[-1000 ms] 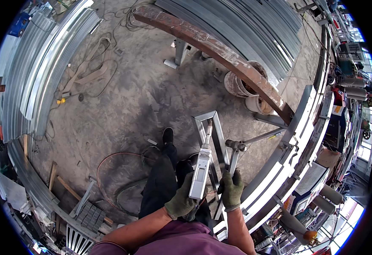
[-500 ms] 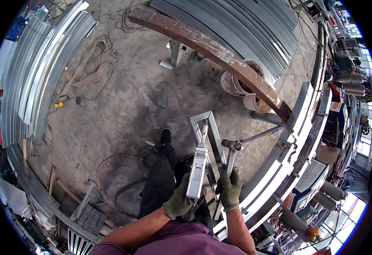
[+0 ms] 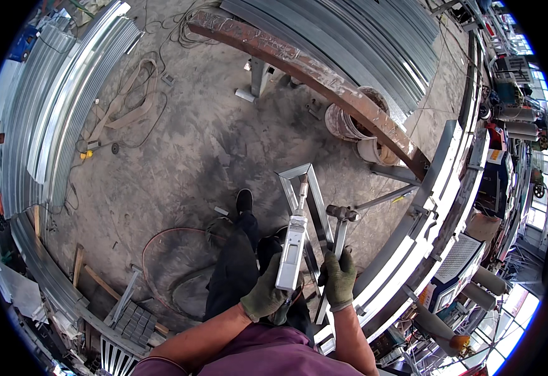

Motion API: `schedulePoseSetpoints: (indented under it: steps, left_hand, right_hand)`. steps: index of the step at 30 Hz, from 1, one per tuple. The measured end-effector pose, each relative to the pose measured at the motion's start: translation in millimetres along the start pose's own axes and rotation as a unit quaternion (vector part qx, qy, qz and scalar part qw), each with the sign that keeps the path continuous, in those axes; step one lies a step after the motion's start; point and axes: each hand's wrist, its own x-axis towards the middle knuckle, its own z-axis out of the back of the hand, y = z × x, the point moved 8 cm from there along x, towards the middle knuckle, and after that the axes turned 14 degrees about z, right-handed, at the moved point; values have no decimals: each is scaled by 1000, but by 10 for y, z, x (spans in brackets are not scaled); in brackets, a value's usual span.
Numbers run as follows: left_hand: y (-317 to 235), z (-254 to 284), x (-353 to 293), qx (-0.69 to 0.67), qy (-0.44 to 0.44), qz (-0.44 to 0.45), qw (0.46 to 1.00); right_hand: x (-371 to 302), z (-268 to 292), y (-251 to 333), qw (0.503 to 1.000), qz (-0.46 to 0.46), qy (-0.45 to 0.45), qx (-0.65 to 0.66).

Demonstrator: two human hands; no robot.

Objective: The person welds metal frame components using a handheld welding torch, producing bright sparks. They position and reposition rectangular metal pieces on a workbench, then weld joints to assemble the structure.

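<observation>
In a dark green glove, my left hand (image 3: 263, 297) is closed round the grip of a silver-white welding gun (image 3: 293, 243); its fingers are partly hidden under the gun body. The narrow nozzle points away from me, its tip over the far corner of a frame of square metal tube (image 3: 318, 203). My right hand (image 3: 339, 280), gloved the same way, is wrapped round the handle of a hammer (image 3: 343, 214), whose head points away from me just right of the frame. Whether the tip touches the metal cannot be told.
Long pale metal beams (image 3: 421, 219) run along my right. A rusty beam (image 3: 311, 72) crosses ahead, near dirty buckets (image 3: 344, 122). Stacked metal profiles (image 3: 54, 119) lie at left. A thin hose (image 3: 150, 241) curls by my feet, and a strap (image 3: 122, 116) lies farther off.
The welding gun has shifted only very slightly in my left hand. My right hand, the hammer and the metal frame stay where they were.
</observation>
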Motion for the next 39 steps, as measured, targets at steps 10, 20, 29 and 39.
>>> schedulePoseSetpoints:
  steps: [10, 20, 29, 39]
  left_hand:
    - [224, -30, 42, -15, -15, -4, 1000]
    - [26, -73, -31, -74, 16, -9, 997]
    - [16, -119, 11, -106, 11, -1, 994]
    - [47, -257, 24, -168, 45, 7, 985]
  right_hand:
    - [8, 2, -5, 1000, -7, -1, -1]
    - [12, 30, -73, 999, -20, 16, 24]
    - [22, 39, -68, 999, -26, 21, 14]
    - [33, 48, -87, 999, -29, 22, 17]
